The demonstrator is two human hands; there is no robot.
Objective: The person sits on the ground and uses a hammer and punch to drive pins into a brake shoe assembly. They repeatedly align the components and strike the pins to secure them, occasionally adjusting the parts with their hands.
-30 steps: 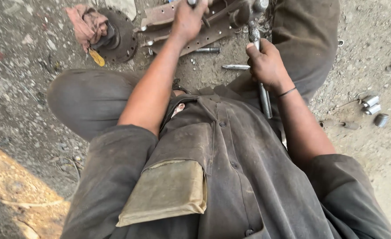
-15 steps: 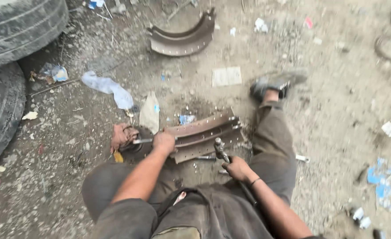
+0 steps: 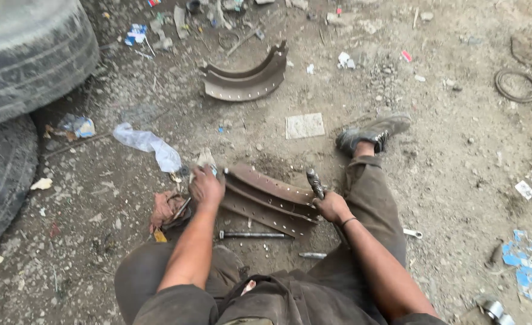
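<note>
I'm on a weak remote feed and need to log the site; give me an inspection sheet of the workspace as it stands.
Surface: bare dirt ground, gritty and littered.
Job's things: rusty brake shoe lying between the legs; metal tool; long bolt on the ground beside it.
Clutter: second brake shoe farther off, plastic bag, flat card scrap, rag, blue scraps.
Grippers: left hand rests on the shoe's end; right hand grips the tool.
Cables: nothing seen; one rubber ring.
Surroundings: two large tyres at the left edge.
</note>
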